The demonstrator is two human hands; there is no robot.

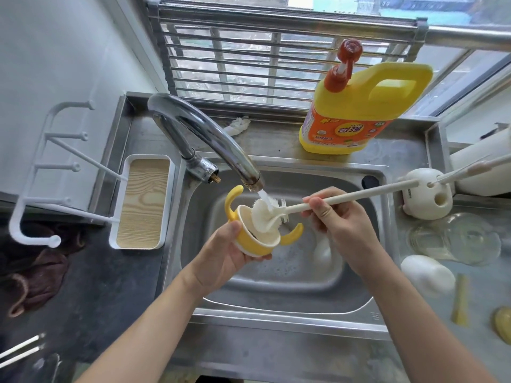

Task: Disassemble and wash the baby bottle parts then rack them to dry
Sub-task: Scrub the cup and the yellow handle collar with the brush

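Left grip clutches the yellow handled collar mid-frame under the running tap; right grip pinches the bottle brush. Wet, possibly soapy plastic: one hard scrub could pop it into the sink.

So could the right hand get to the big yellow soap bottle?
Probably yes: nothing stands between the right hand and the soap bottle on the back ledge. But it grips the brush, so that goes down first.
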